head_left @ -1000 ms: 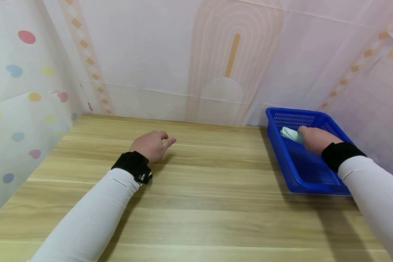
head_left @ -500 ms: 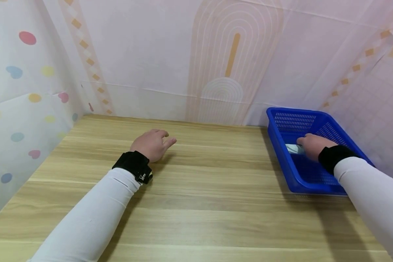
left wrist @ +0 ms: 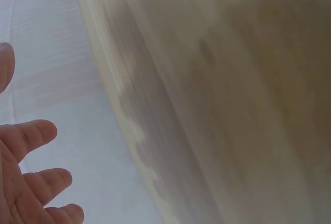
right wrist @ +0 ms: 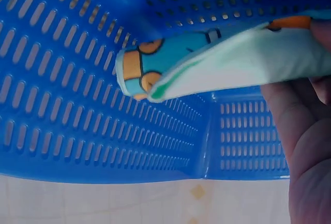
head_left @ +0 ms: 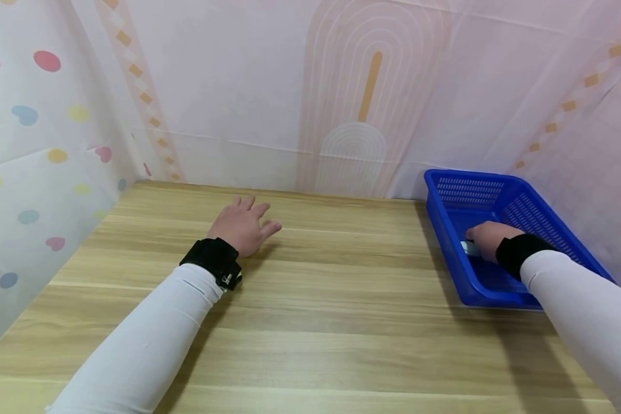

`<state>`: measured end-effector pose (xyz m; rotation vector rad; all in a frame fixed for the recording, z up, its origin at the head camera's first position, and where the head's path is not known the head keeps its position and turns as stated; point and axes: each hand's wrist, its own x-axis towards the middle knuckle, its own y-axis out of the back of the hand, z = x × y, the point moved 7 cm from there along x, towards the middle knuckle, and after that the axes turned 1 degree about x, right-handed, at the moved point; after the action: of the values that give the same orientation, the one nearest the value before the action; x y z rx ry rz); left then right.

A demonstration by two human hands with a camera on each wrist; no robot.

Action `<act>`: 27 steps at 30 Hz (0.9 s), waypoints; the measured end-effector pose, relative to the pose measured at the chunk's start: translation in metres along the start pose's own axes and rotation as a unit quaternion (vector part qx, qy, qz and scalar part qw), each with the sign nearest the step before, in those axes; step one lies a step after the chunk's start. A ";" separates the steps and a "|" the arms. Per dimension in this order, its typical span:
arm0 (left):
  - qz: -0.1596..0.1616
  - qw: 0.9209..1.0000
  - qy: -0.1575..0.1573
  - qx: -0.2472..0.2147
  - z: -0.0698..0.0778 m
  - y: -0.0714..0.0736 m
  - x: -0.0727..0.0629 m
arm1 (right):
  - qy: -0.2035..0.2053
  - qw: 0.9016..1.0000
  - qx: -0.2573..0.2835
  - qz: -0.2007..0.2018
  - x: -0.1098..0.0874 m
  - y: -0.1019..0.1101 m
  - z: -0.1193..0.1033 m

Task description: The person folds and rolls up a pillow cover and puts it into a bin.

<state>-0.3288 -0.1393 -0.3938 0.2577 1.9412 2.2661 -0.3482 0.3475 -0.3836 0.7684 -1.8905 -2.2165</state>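
Inside the blue basket [head_left: 445,253], my right hand [head_left: 489,238] grips a folded cloth [head_left: 470,248]. In the right wrist view the cloth [right wrist: 222,63] shows a pale mint side and a teal patterned side with orange and dark outlines. My fingers [right wrist: 289,115] pinch its right end, while its free end points toward the slotted basket wall. Over the table's left half my left hand [head_left: 242,227] is spread and holds nothing. Several fingertips of the left hand [left wrist: 31,182] show in the left wrist view, near the table's back edge.
The wood-grain table [head_left: 310,322] meets a patterned curtain [head_left: 238,86] along its back edge. Another curtain with coloured dots [head_left: 31,172] hangs at the left. The basket stands at the back right, close to the right-hand curtain [head_left: 600,190].
My right hand has lowered and come nearer inside the basket, bringing the cloth with it. The fingers of my left hand have straightened and spread; that arm has hardly moved.
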 end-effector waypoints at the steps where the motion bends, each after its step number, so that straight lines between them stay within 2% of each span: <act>1: -0.001 1.000 0.002 0.003 0.000 0.000 0.000 | -0.002 1.000 0.002 -0.004 0.000 -0.001 0.000; 5: -0.011 1.000 0.011 0.010 -0.003 -0.001 0.000 | -0.003 1.000 0.001 -0.017 0.003 -0.004 0.000; 12: -0.028 0.999 0.033 0.006 -0.006 -0.002 0.000 | 0.004 1.000 -0.018 -0.018 0.006 -0.004 -0.002; 27: -0.040 0.998 0.041 0.001 -0.009 -0.003 0.002 | -0.004 0.999 -0.015 -0.034 0.011 -0.011 0.007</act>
<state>-0.3323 -0.1470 -0.3983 0.0858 1.9562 2.2576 -0.3586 0.3509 -0.3969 0.8320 -1.8563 -2.2846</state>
